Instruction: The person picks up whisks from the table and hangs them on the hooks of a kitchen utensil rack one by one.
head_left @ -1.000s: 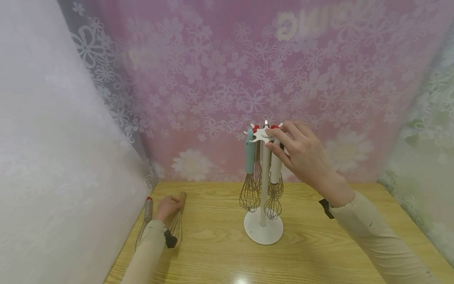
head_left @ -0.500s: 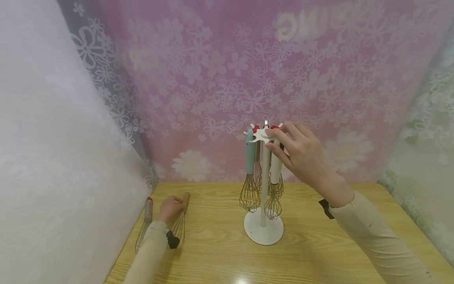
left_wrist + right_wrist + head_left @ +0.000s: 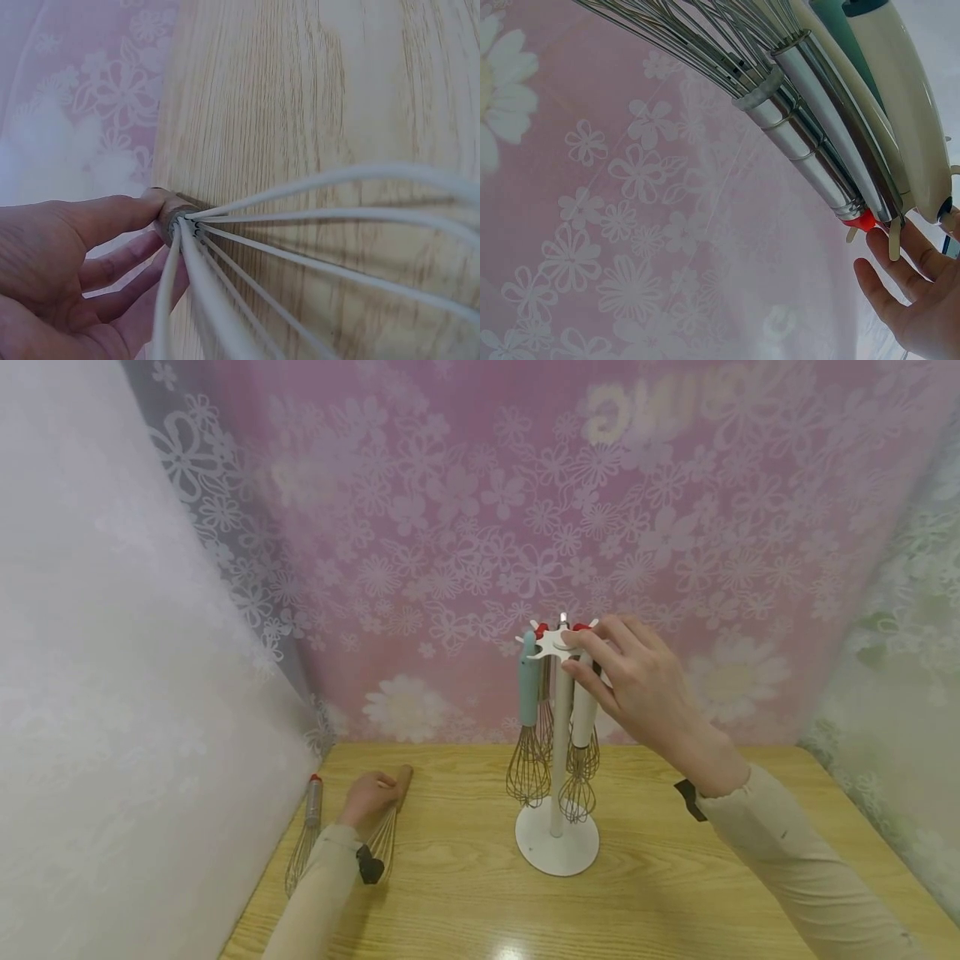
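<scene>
At the left of the table my left hand (image 3: 371,802) pinches the wooden handle (image 3: 404,783) of a whisk between thumb and fingers. Pale wires of this whisk (image 3: 322,262) fan out toward the camera in the left wrist view. My right hand (image 3: 637,685) holds the top of a white whisk stand (image 3: 558,785), index fingertip on its hub and thumb at the plate's edge. From the stand hang a light-blue-handled whisk (image 3: 528,689), a white-handled whisk (image 3: 584,714) partly behind the thumb, and steel-handled whisks (image 3: 799,131) with a red end showing.
Left of my left hand, another whisk (image 3: 313,802) with a steel handle and red tip lies on the wooden table (image 3: 465,893), partly hidden by the sleeve. Flowered pink cloth (image 3: 450,568) stands behind the table, with a pale cloth (image 3: 150,693) along the left side.
My left hand and the wooden-handled whisk have shifted a little to the right, the handle leaning more to the right. My right hand and the stand stay in place.
</scene>
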Demonstrator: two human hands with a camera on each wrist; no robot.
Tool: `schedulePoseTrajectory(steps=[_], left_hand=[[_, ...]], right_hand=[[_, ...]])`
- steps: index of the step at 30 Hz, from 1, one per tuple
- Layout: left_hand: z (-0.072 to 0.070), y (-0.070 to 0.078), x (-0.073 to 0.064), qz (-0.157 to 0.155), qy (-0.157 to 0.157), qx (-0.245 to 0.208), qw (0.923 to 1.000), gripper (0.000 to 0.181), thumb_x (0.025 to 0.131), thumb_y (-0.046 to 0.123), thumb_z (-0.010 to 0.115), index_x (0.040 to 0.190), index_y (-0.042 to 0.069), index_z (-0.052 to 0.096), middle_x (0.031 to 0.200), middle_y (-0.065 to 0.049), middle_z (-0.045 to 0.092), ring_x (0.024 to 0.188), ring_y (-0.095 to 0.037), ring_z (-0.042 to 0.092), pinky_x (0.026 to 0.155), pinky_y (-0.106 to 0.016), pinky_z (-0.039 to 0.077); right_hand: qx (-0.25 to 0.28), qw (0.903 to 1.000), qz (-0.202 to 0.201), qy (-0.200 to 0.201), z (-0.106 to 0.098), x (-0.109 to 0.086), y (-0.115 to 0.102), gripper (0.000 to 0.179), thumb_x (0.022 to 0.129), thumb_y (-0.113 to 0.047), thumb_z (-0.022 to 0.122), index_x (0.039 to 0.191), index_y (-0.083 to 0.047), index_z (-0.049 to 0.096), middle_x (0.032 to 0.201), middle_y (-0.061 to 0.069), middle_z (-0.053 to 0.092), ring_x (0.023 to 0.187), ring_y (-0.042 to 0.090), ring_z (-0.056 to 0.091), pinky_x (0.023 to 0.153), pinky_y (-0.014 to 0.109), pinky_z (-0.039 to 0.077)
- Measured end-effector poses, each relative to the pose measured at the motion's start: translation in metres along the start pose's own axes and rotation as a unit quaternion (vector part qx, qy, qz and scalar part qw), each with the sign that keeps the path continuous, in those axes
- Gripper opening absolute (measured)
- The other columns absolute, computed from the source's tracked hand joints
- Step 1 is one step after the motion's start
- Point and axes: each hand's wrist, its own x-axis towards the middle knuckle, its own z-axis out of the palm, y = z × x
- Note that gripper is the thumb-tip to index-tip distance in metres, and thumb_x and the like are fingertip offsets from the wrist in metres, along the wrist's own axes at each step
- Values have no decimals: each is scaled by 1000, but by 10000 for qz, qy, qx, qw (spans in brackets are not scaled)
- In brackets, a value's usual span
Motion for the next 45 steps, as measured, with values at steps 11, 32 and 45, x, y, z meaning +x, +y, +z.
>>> schedulePoseTrajectory(steps=[11,32,45], left_hand=[[6,8,5,49,-243,-50,9997,23,89,12,74,105,-5,74,102,-20,74,94,-37,70,83,-49,59],[17,29,-2,63,-702,-187,9973,22,89,10,75,107,-4,73,102,-18,73,92,-33,69,80,-46,60],[26,37,-7,-29,-988,-704,9926,24,88,8,74,110,-1,72,93,-10,74,78,-21,69,68,-37,60]], right_hand=[[-27,10000,-19,59,1,2,0,55,109,-48,39,114,-3,70,95,16,61,89,36,57,75,47,52],[23,10000,10,-41,0,1,0,56,109,-49,38,115,-3,70,93,16,59,88,35,55,74,45,50],[-17,10000,1,-3,0,0,0,55,108,-48,39,116,-3,70,95,16,60,91,35,56,75,45,52]])
